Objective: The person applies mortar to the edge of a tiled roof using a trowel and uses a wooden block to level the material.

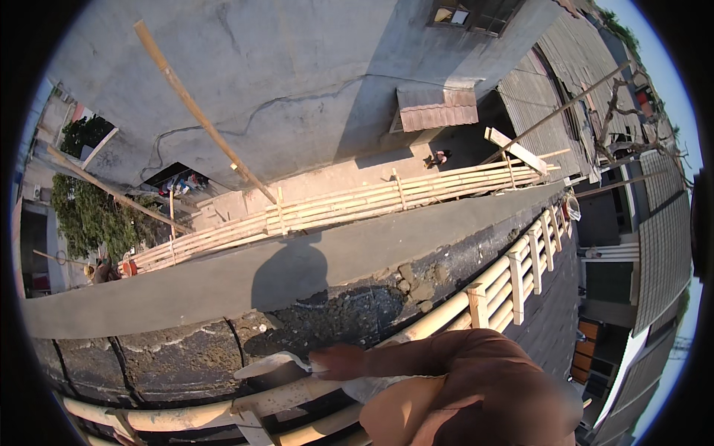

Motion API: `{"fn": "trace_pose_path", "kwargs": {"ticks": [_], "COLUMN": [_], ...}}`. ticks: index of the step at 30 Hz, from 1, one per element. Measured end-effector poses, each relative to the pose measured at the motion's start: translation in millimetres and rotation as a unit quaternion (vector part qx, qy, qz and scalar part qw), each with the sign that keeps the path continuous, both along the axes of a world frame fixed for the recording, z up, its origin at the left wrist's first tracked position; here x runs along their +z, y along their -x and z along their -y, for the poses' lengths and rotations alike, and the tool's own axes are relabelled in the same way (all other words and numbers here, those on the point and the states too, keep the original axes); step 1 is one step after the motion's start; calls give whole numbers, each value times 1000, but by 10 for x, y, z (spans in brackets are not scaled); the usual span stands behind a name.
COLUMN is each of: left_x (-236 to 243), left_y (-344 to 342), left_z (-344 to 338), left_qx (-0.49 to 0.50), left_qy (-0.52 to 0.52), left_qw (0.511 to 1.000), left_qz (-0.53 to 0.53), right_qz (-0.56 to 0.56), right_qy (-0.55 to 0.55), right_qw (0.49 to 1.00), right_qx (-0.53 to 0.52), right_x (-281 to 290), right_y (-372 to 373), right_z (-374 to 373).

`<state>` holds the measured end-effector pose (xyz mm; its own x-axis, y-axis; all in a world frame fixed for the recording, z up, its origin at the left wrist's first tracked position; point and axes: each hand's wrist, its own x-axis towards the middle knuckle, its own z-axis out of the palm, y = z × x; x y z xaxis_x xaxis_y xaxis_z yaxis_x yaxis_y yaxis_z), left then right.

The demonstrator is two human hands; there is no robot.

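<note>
My right hand [341,362], at the end of a brown-sleeved arm from the lower right, is closed round the handle of a trowel. The pale trowel blade [264,366] points left, just above a bamboo pole and beside the rough, dark wall surface. Crumbly mortar lumps [420,290] lie on that surface ahead of the hand. Beyond runs a smooth grey cement band [201,279] bearing a shadow of a head and shoulders. Something whitish [368,388] shows under my wrist; its kind is unclear. My left hand does not show.
Bamboo poles [439,316] with wooden uprights run along the near side. A bamboo walkway [335,202] follows the band's far side, above a drop to the ground. Slanting poles [197,108] rise there. One person [103,272] is far left, another [439,157] below. A pale bucket [572,207] stands far right.
</note>
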<state>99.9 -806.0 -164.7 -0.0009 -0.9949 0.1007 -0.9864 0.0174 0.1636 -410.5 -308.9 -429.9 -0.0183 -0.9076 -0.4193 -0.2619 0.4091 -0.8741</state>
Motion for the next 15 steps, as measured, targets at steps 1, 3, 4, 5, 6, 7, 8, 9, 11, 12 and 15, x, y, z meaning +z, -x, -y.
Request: {"fn": "trace_pose_path", "kwargs": {"ticks": [1,3,4,5,6,7,8,9,11,12,15], "left_x": [-28,-13,-27,-23,-20,-38,-16,-16,-19,-1,21], "left_y": [38,79,102,109,108,117,114,110,103,99,53], "left_z": [-12,-11,-10,-10,-22,-18,-16,-17,-5,15,40], "left_qx": [2,0,-1,1,1,1,2,2,0,-1,-4], "left_qy": [-1,-2,-2,-2,-4,-3,-3,-2,-1,-1,1], "left_qw": [1000,1000,1000,1000,1000,1000,1000,1000,1000,1000,1000], "left_qz": [4,12,14,18,21,23,25,27,25,26,23], "right_qz": [-11,-17,-20,-22,-23,-25,-26,-26,-28,-29,-35], "right_qy": [5,-6,-12,-6,0,7,-2,-10,-22,-26,-18], "right_qw": [1000,1000,1000,1000,1000,1000,1000,1000,999,999,999], "right_qx": [-2,-4,-5,-6,-7,-7,2,12,20,18,0], "right_x": [-19,-91,-129,-155,-182,-206,-199,-187,-150,-131,-211], "right_y": [7,23,31,42,52,62,89,120,171,175,137], "right_z": [-39,-99,-130,-147,-165,-189,-194,-206,-233,-263,-370]}}
